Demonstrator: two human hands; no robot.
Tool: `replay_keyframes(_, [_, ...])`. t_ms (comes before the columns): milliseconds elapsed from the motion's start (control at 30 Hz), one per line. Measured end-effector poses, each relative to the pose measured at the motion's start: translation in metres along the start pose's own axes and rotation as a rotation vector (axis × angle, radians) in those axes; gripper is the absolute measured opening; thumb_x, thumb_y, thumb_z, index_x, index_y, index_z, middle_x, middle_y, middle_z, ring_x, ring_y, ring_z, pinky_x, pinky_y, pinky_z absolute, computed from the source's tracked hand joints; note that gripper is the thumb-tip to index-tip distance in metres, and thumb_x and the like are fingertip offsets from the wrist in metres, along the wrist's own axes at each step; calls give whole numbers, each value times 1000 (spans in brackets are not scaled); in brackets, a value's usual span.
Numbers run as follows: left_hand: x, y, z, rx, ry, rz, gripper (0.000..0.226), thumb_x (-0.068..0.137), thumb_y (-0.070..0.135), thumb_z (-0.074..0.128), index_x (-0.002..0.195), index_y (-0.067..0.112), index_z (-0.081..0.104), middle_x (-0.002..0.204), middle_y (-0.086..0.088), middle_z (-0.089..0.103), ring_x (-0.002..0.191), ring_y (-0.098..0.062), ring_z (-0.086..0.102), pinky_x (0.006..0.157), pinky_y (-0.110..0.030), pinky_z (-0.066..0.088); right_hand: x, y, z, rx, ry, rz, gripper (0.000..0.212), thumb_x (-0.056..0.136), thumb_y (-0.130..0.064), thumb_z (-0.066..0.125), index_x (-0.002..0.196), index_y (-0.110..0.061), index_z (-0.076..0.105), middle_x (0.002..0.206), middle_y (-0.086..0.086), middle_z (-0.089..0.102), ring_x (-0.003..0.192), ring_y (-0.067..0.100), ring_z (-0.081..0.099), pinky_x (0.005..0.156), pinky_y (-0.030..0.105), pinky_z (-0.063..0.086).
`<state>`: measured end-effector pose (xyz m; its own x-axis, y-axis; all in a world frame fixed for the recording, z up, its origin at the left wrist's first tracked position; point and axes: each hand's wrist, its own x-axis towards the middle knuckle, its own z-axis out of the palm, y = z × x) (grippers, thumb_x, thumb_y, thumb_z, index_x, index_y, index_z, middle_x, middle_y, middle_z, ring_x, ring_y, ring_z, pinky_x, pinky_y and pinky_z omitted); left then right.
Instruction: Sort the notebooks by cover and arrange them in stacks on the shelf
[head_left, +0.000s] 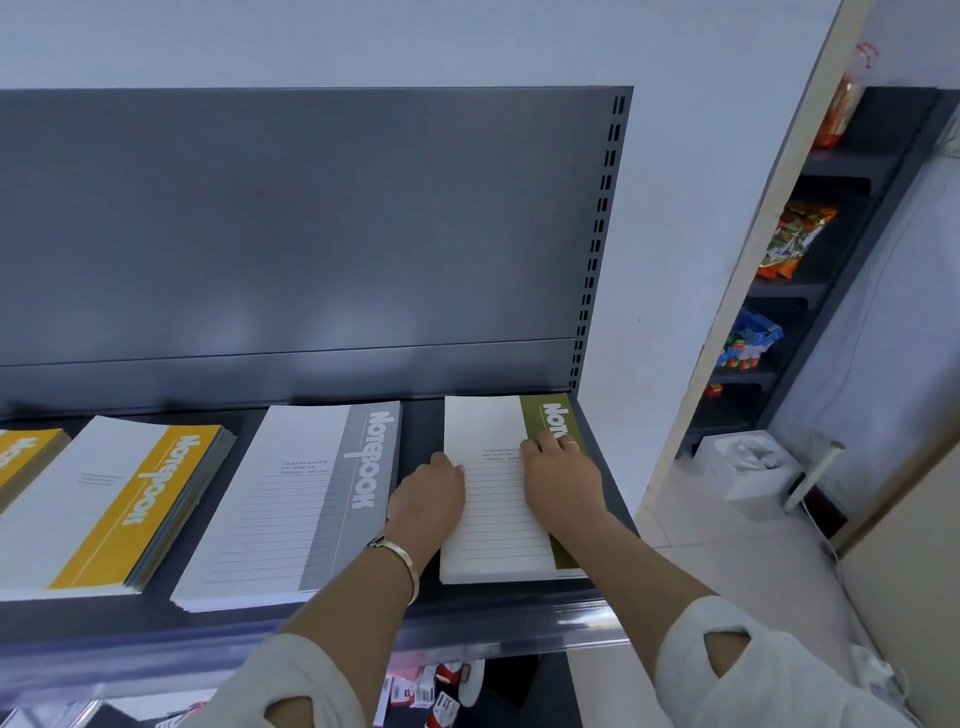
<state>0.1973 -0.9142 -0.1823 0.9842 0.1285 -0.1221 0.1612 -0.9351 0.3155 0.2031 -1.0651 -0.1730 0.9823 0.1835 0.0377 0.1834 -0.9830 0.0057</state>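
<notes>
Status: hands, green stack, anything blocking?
Left hand against left edge of green-stripe stack, grip unclear. Right hand resting on its cover. Stack at right end of shelf, apart from grey-stripe stack. Nothing in the way.

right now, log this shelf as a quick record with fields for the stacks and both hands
shelf: dark metal, notebooks lying flat in a row
far left: partial yellow stack, cut off by the frame
left: yellow stack
middle: grey stack
right: green stack
left hand: against the green stack's left edge
right hand: resting flat on top of the green stack
</notes>
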Motion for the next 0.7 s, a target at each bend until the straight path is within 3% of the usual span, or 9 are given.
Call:
replay_keyframes(133, [-1,1,-7,5,-39,-20,39,102,33,27,118,3,46,117,-15,59,103,-30,59,81,-35,46,0,3,0,4,11,-24,39,101,-25,41,139,-15,38,142,8,44,131,29,44,100,39,46])
replay_keyframes(267, [-7,-3,-19,-15,-86,-10,34,101,31,33,115,4,49,112,-13,60,83,-25,59,72,-33,51,2,2,-2,-10,15,-34,38,100,-23,41,137,-13,40,138,9,46,127,29,47,97,39,47])
replay_keyframes(533, [-28,-15,-53,73,53,21,33,98,30,40,122,8,45,117,-13,59,106,-31,58,83,-35,46,2,-8,-18,54,-34,-35,36,99,-22,36,135,-16,42,137,9,48,124,29,49,103,45,40])
replay_keyframes(700, [-37,-21,-84,148,216,46,33,97,37,39,121,17,50,122,-5,57,113,-27,53,89,-36,42,-1,-24,-36,153,115,-97,39,100,-32,36,136,-19,44,137,5,48,122,26,50,100,40,42])
